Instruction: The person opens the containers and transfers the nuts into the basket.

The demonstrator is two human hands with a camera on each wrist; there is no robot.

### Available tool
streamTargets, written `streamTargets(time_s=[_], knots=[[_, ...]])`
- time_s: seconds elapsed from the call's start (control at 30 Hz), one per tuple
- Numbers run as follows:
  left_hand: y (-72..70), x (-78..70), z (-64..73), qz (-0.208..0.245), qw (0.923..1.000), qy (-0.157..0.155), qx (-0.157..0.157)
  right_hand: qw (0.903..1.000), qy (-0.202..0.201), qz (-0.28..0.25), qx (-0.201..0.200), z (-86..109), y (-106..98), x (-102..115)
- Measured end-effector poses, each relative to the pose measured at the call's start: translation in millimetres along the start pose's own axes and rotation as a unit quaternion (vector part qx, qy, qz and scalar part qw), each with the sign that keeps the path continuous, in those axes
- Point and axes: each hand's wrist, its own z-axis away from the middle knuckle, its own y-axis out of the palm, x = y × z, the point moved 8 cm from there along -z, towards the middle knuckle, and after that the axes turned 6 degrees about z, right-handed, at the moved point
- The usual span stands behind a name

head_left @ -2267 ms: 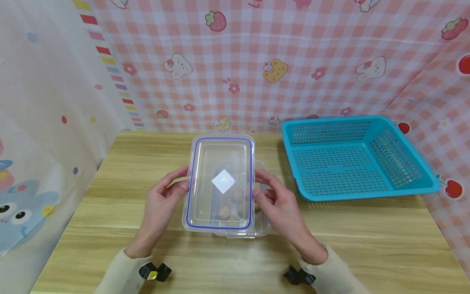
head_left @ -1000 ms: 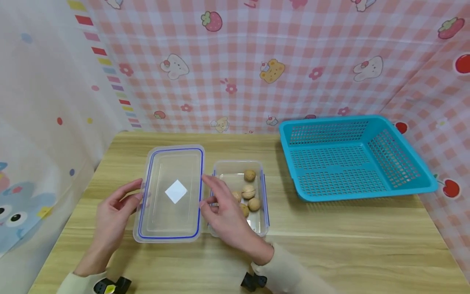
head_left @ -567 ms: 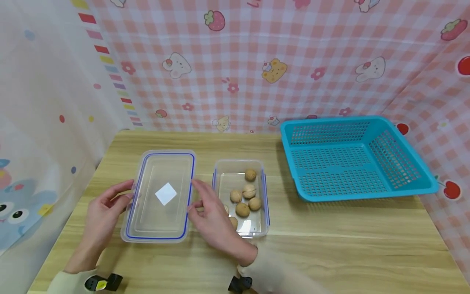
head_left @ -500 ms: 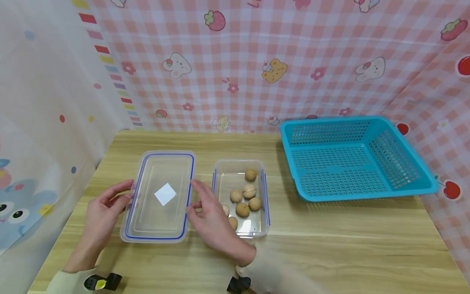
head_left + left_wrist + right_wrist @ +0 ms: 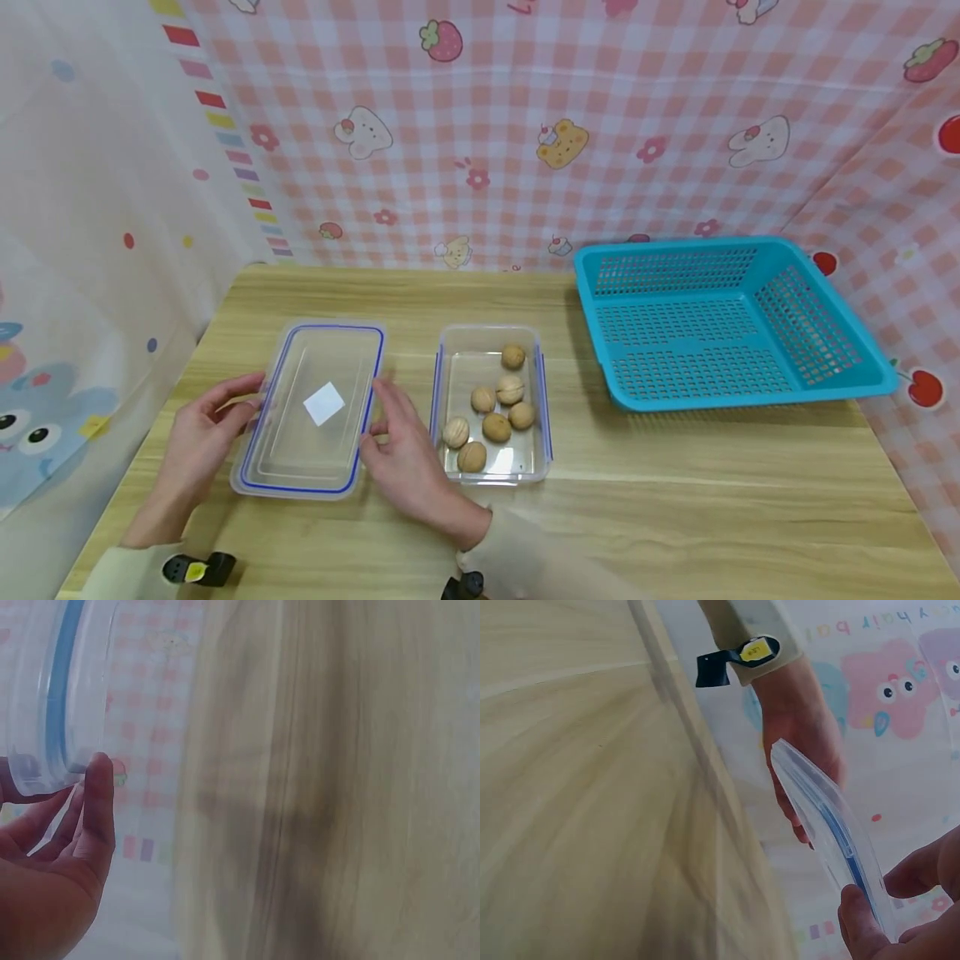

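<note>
A clear plastic lid (image 5: 307,442) with a blue seal and a white diamond label is held by both hands above the left part of the table. My left hand (image 5: 198,437) pinches its left edge between thumb and fingers; the left wrist view shows the lid (image 5: 56,697) raised off the wood. On the opposite edge my right hand (image 5: 408,458) grips with thumb and fingertips, and the right wrist view shows the lid (image 5: 829,825) edge-on. Just right of that hand stands an open clear container (image 5: 491,333) with several walnuts (image 5: 497,427) on its bottom.
A turquoise perforated basket (image 5: 693,343) stands at the back right of the wooden table (image 5: 675,500). Behind the table hangs a pink checked cloth (image 5: 480,125), with a pale patterned cloth (image 5: 90,208) along the left side.
Both hands have carried the lid leftward from above the container and lowered it toward the table's left part. The walnuts in the container have come into full view.
</note>
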Motion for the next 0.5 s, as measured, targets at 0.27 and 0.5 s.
streamTargets(time_s=[0.27,0.5], knots=[[0.3,13.7,-3.2,-0.047,0.9986,-0.017,0.018,0.9995,0.028,-0.005,0.014,-0.2,12.7,-11.9],[3.5,22.5,-7.0,-0.076,0.9962,-0.031,0.029,0.9995,0.029,0.009,0.009,-3.6,20.2,-19.1]])
